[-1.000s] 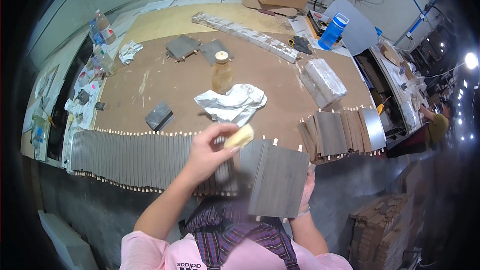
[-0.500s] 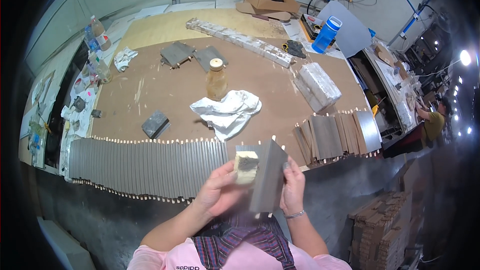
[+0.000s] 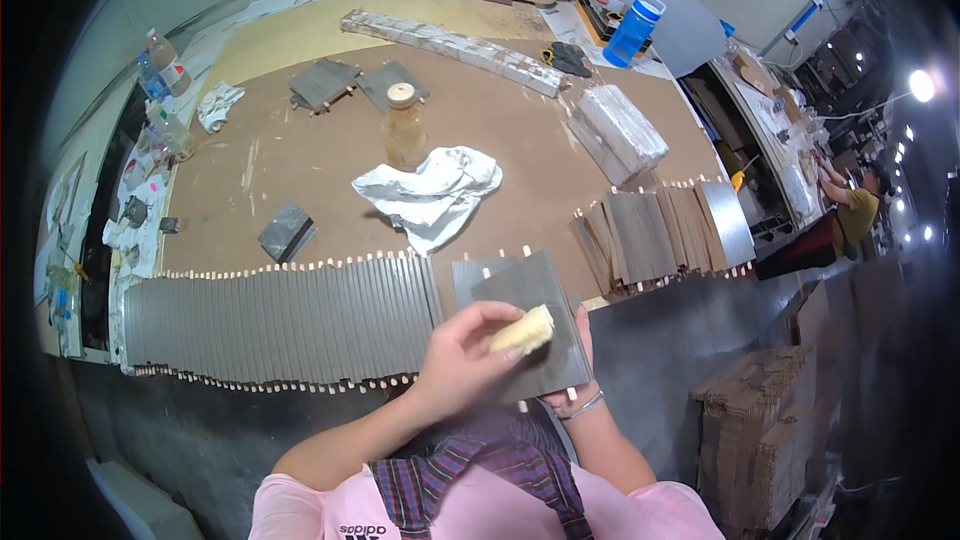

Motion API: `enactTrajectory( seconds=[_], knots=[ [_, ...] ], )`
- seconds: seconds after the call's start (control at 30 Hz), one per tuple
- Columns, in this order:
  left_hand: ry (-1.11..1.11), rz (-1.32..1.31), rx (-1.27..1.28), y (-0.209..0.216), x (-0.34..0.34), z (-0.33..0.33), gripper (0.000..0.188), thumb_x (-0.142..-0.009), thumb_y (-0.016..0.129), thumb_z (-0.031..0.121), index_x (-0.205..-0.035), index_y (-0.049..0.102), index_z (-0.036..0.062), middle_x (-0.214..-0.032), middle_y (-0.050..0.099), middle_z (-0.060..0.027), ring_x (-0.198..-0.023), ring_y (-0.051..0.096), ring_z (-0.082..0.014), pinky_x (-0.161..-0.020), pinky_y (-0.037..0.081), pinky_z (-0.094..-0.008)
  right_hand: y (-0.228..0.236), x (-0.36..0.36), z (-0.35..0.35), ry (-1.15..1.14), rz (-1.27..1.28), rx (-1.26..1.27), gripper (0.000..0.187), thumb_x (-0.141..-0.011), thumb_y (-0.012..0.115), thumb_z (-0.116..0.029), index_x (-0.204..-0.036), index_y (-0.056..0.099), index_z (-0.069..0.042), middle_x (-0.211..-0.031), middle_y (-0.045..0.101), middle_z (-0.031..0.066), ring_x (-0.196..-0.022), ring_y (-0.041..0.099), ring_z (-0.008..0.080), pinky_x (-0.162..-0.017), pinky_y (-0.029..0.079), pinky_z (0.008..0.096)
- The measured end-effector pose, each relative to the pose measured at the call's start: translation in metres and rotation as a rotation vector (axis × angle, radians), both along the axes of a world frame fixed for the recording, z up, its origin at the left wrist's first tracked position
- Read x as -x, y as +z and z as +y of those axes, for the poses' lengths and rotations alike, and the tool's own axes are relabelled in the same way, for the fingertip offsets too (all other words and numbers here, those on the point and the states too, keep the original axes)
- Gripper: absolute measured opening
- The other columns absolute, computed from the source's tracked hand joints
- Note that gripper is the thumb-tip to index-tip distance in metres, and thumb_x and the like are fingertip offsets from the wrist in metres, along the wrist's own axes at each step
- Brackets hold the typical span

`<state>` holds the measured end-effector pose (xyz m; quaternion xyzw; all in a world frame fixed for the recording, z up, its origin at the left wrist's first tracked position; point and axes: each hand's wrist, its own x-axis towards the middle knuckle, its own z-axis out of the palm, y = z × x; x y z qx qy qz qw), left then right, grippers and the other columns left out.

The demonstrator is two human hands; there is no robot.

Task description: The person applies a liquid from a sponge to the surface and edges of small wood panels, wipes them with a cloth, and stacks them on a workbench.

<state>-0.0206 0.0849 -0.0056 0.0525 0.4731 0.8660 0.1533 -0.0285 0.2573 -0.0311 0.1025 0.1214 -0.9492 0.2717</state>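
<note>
My left hand pinches a pale yellow sponge and presses it to the face of a flat grey board with small wooden dowels along its ends. Behind that board, my right hand grips its right side and lower edge, its fingers mostly hidden. Another grey board lies on the table just beyond. To the left stands a long row of similar boards, packed edge to edge. A looser group of boards leans at the right along the table's front edge.
Beyond the boards, a crumpled white cloth lies beside a capped jar. Farther off are a grey block, a wrapped block, a long white-stained bar and a blue bottle. A co-worker stands far right.
The board has turned from nearly edge-on to face me and sits slightly lower. My left hand has brought the sponge rightward onto its face. The whole view has shifted a little.
</note>
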Motion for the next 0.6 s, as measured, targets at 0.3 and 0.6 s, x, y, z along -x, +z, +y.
enactTrajectory(
  seconds=[0.3,0.6],
  knots=[
    [0.277,0.945,0.792,0.021,0.020,0.007,0.041,-0.067,0.075,0.004,-0.107,0.064,0.0011,-0.104,0.061,-0.0154,-0.089,0.061,-0.0308,-0.076,0.051,-0.0382,-0.017,-0.005,-0.002,-0.035,0.029,0.006,0.062,-0.101,0.031,-0.056,-0.129,0.052,-0.006,-0.121,0.060,0.0135,-0.109,0.061,0.0247,-0.095,0.051,0.0397],
    [0.208,1.019,0.780,0.030,0.019,0.003,0.040,-0.067,0.076,0.005,-0.105,0.064,0.0012,-0.103,0.062,-0.0155,-0.088,0.062,-0.0306,-0.074,0.052,-0.0384,-0.012,-0.006,-0.006,-0.017,-0.082,-0.135,0.062,-0.098,0.037,-0.057,-0.130,0.052,-0.006,-0.121,0.061,0.0115,-0.108,0.062,0.0234,-0.093,0.052,0.0392]
  ],
)
